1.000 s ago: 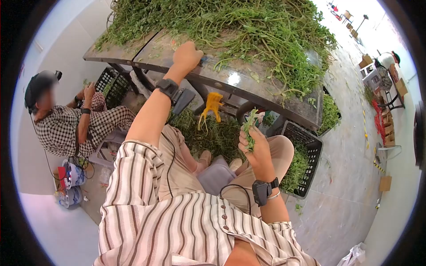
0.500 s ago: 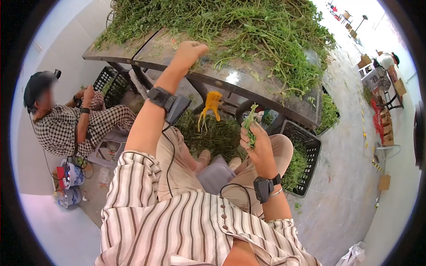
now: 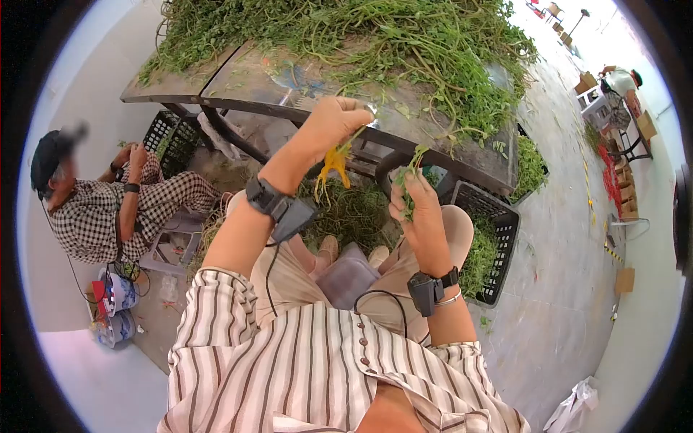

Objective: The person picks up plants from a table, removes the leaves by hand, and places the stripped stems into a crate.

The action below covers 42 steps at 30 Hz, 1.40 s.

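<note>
My left hand (image 3: 328,130) is closed in a pinch in front of the table's near edge. A thin green stem (image 3: 355,136) hangs from its fingertips. Lower and to the right, my right hand (image 3: 422,216) is wrapped round a small bunch of leafy green stems (image 3: 410,189), whose tips stick up above the fingers. A large heap of leafy green stems (image 3: 404,43) covers much of the dark table (image 3: 238,79). Below my left hand, yellow strips (image 3: 334,172) hang under the table edge.
A black crate (image 3: 502,245) holding greens stands right of my knees. Loose stems (image 3: 354,213) lie on the floor beneath the table. A person in checked clothes (image 3: 101,202) sits at left beside another crate (image 3: 170,141). Cables run across my lap.
My left hand has moved right and down from the tabletop, nearer my right hand, and a stem now shows in its fingers. My right hand keeps its bunch.
</note>
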Tool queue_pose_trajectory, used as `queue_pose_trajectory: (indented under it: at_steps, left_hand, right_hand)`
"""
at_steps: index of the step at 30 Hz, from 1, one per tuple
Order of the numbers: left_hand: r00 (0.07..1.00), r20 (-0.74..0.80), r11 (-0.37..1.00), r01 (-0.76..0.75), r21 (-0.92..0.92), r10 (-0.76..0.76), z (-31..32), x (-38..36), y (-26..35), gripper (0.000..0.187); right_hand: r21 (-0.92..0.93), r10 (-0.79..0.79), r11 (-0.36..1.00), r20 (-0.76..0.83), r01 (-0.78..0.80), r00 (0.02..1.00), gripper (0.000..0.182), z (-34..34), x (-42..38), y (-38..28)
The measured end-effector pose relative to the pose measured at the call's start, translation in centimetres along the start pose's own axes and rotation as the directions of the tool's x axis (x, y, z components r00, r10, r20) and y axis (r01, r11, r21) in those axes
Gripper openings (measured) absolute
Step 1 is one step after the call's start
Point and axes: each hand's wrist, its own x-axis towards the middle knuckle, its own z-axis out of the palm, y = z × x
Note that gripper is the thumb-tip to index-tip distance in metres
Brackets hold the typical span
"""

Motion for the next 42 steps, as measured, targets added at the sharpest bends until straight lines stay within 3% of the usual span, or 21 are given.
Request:
queue_pose_trajectory:
  at_steps: [5, 8, 11, 16, 18, 23, 25, 27, 29, 30, 32, 33, 35, 36, 37, 38, 39, 41, 42]
  left_hand:
    - [0.995, 0.088, 0.999, 0.037, 0.029, -0.04, 2.2, -1.9, -1.4, 0.014]
    - [0.984, 0.177, 0.998, -0.032, 0.056, 0.022, 3.2, -2.9, -2.1, 0.014]
    - [0.967, 0.255, 0.999, -0.002, 0.039, -0.009, 3.7, -3.5, -2.9, 0.013]
    - [0.972, 0.233, 0.999, 0.027, 0.022, -0.032, 3.7, -4.4, -2.4, 0.012]
    - [0.977, 0.179, 0.983, 0.138, -0.124, -0.114, 3.4, -4.5, -2.6, 0.012]
    - [0.974, 0.206, 0.952, 0.151, -0.268, -0.096, 1.7, -3.8, -3.6, 0.011]
    - [0.974, 0.211, 0.935, 0.148, -0.323, -0.081, 1.3, -3.8, -3.6, 0.01]
    - [0.981, 0.187, 0.902, 0.131, -0.412, -0.057, 1.1, -4.0, -3.2, 0.014]
    - [0.977, 0.207, 0.893, 0.132, -0.43, -0.044, 0.7, -4.0, -3.1, 0.013]
    - [0.977, 0.209, 0.89, 0.134, -0.435, -0.045, 0.6, -4.1, -3.1, 0.011]
    - [0.976, 0.211, 0.885, 0.139, -0.445, -0.047, 0.5, -4.1, -3.2, 0.009]
    - [0.975, 0.217, 0.887, 0.132, -0.442, -0.037, 0.5, -4.1, -3.2, 0.009]
    - [0.973, 0.23, 0.889, 0.13, -0.439, -0.029, 0.6, -4.4, -3.2, 0.009]
    - [0.975, 0.219, 0.89, 0.132, -0.436, -0.037, 0.7, -4.4, -3.1, 0.01]
    - [0.978, 0.205, 0.891, 0.131, -0.434, -0.044, 0.8, -4.4, -3.0, 0.01]
    - [0.979, 0.2, 0.891, 0.127, -0.437, -0.041, 0.8, -4.4, -3.0, 0.01]
    - [0.979, 0.203, 0.896, 0.116, -0.428, -0.03, 0.8, -4.4, -3.0, 0.01]
    - [0.978, 0.209, 0.907, 0.099, -0.41, -0.012, 0.7, -4.4, -3.0, 0.011]
    - [0.981, 0.192, 0.913, 0.095, -0.398, -0.018, 0.9, -4.4, -2.9, 0.01]
  right_hand:
    - [0.111, -0.133, 0.986, 0.057, 0.126, 0.99, 0.021, 0.5, 0.5, -0.8]
    - [0.028, -0.16, 0.987, 0.019, 0.16, 0.987, 0.02, 0.5, 0.7, -0.7]
    - [0.033, -0.121, 0.992, -0.023, 0.122, 0.992, 0.016, 1.1, 0.6, -1.1]
    - [0.138, -0.127, 0.981, -0.07, 0.136, 0.989, 0.011, 0.6, 0.6, -0.9]
    - [0.166, -0.121, 0.977, -0.088, 0.135, 0.989, 0.01, 0.5, 0.5, -1.0]
    - [0.187, -0.157, 0.966, -0.137, 0.181, 0.978, 0.01, 0.3, -1.0, -2.8]
    - [0.126, -0.218, 0.963, -0.146, 0.237, 0.965, 0.009, -1.8, -1.4, -3.7]
    - [-0.4, -0.48, 0.836, -0.2, 0.376, 0.854, 0.016, -4.4, -2.5, -5.3]
    - [-0.658, -0.629, 0.649, -0.18, 0.383, 0.756, 0.028, -7.7, -4.1, -6.9]
    - [-0.662, -0.628, 0.647, -0.18, 0.379, 0.757, 0.028, -9.4, -4.8, -7.8]
    - [-0.638, -0.591, 0.735, -0.438, 0.228, 0.678, 0.034, -13.0, -6.0, -9.1]
    - [-0.641, -0.59, 0.734, -0.439, 0.224, 0.678, 0.034, -14.9, -6.5, -9.3]
    - [-0.956, -0.66, 0.277, -0.263, -0.098, 0.704, 0.031, -18.8, -7.7, -8.7]
    - [-0.956, -0.662, 0.275, -0.263, -0.099, 0.702, 0.031, -20.7, -8.4, -8.0]
    - [-0.981, -0.751, -0.063, -0.075, -0.185, 0.655, 0.03, -22.5, -9.2, -7.2]
    - [-0.88, -0.767, -0.385, 0.138, -0.277, 0.627, 0.029, -23.4, -9.5, -6.9]
    - [-0.88, -0.764, -0.389, 0.144, -0.271, 0.629, 0.029, -22.8, -9.6, -7.0]
    - [-0.982, -0.764, 0.095, -0.177, -0.163, 0.62, 0.029, -21.4, -9.7, -6.9]
    - [-0.983, -0.77, 0.174, -0.175, -0.062, 0.614, 0.027, -20.4, -9.2, -7.0]
